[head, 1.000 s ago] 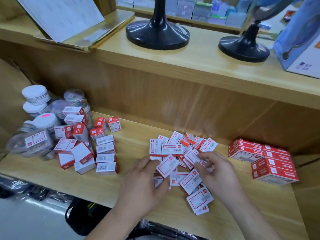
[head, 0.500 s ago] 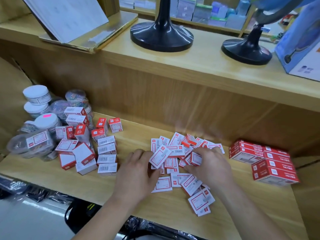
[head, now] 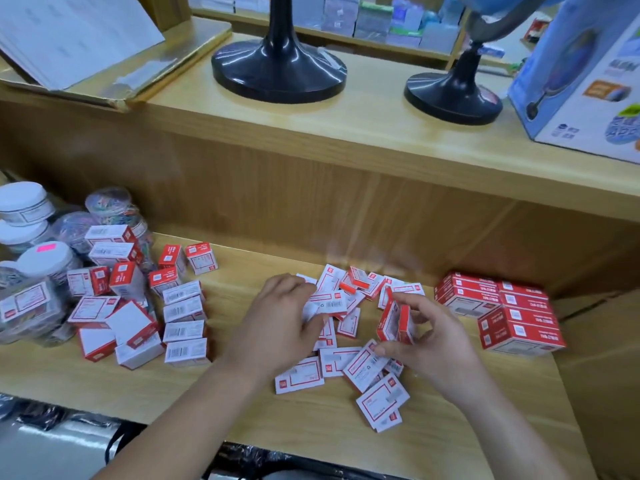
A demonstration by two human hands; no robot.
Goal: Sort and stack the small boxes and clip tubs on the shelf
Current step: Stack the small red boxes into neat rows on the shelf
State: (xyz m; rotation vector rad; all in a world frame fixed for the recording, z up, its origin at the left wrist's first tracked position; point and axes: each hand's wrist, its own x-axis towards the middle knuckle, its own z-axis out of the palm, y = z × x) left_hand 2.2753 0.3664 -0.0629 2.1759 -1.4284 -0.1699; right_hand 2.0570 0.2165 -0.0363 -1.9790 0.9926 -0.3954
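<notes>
Left hand [head: 277, 320]: pinches flat box [head: 327, 304] lying crosswise.
Right hand [head: 436, 344]: grips upright boxes [head: 394, 322], long axis away.
Red stack [head: 502, 310]: nearer right hand.

This looks like a stationery shop: a wooden display shelf [head: 104, 379] carries dozens of identical red-and-white small boxes [head: 367, 367], bundled red multi-packs [head: 516, 317] and labelled clip tubs [head: 24, 202], one bearing a pink sticker [head: 46, 247]. On the upper shelf [head: 346, 133] two black globe stands [head: 278, 69] stand beside a printed retail carton [head: 588, 81], with rows of stacked packets [head: 374, 15] behind.
</notes>
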